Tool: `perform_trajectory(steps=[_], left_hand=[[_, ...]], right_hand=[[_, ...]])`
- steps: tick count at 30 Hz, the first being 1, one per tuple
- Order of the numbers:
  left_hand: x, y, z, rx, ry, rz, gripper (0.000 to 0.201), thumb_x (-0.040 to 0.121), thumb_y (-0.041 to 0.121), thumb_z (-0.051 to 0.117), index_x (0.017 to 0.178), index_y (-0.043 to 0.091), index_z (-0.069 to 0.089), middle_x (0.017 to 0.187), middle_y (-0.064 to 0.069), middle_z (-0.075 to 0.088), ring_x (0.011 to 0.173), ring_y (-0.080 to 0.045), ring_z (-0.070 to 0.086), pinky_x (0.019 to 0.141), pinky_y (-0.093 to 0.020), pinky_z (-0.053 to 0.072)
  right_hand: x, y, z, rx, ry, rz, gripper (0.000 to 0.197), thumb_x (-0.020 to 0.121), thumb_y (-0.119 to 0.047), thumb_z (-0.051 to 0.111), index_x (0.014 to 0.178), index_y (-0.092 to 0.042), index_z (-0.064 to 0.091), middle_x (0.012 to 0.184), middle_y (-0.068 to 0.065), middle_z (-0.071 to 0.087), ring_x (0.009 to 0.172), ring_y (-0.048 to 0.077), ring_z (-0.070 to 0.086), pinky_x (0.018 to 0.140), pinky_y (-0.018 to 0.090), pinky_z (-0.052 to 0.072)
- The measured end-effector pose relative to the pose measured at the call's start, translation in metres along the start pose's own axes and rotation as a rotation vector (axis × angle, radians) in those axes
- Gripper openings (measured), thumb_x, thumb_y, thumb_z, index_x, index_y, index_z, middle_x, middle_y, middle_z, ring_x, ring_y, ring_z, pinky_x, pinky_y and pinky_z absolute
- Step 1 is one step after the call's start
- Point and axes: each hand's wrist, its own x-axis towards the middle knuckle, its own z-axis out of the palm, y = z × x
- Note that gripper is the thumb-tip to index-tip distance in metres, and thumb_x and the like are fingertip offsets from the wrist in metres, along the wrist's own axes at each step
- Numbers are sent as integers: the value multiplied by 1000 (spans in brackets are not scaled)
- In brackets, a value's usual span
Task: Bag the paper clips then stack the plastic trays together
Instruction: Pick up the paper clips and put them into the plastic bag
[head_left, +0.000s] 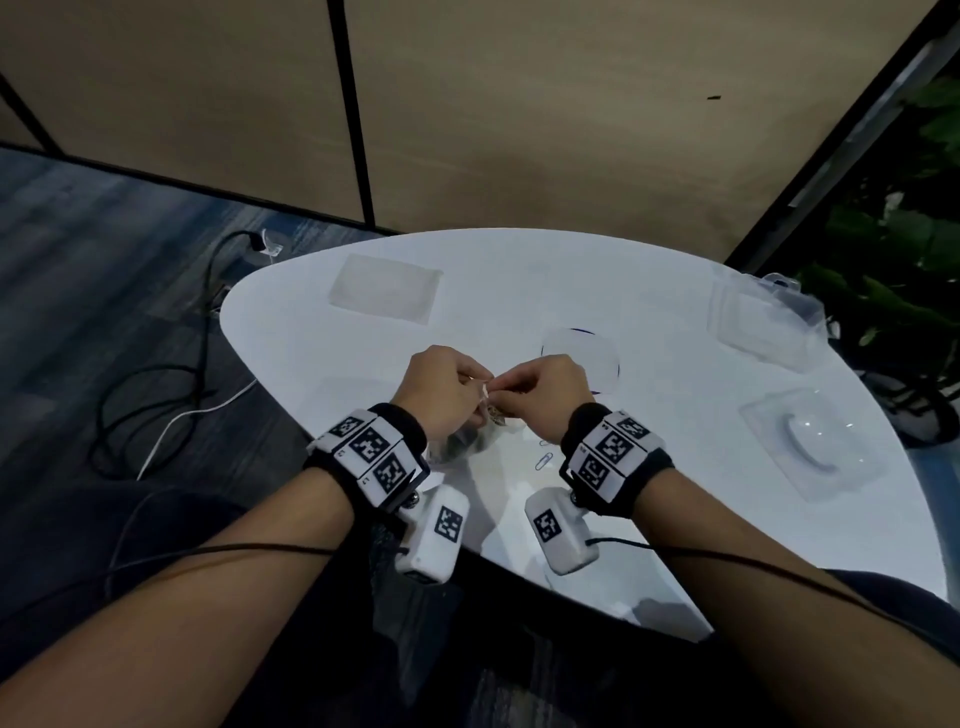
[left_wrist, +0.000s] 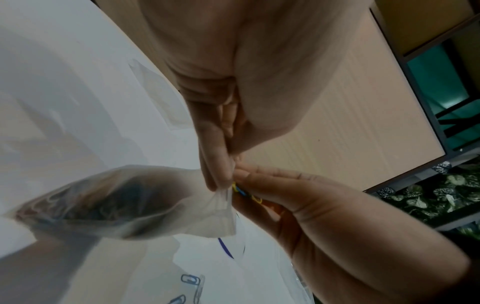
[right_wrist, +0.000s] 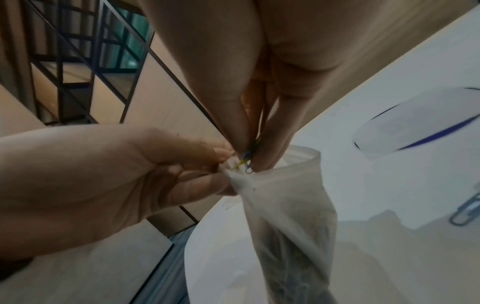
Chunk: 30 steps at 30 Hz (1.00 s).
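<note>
Several coloured paper clips (right_wrist: 248, 159) sit pinched between our right hand (head_left: 540, 397) thumb and fingertips (right_wrist: 265, 144), held at the mouth of the plastic bag (right_wrist: 288, 207). Our left hand (head_left: 441, 395) pinches the bag's rim, keeping the mouth open; the bag hangs below it, already dark with clips at the bottom. Both hands hover above the near edge of the white table (head_left: 519, 291).

Two loose clips (head_left: 544, 460) lie on the table under the right wrist, not yet bagged. Further out, clear plastic trays sit apart: one far left (head_left: 385, 288), one far right (head_left: 763, 325), one near right (head_left: 813, 441). A round clear lid with a blue rim (head_left: 582, 358) lies just beyond the right hand.

Risks, as we judge them: the mouth is narrow and partly bunched, so released clips could catch the rim and fall outside. A slackened left pinch would drop the bag and spill it.
</note>
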Motion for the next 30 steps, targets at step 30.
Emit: perform_trajectory(steps=[30], left_hand=[[-9,5,-14,174,19,70,23,96,9,58,108,13,77,111,-8,74,101,-23,69,97,-34,55]], right_hand=[[28,123,-13,-384,109,341,14,72,-14,76,85,-16,78,92,2,75,88,19,70,87,25,56]])
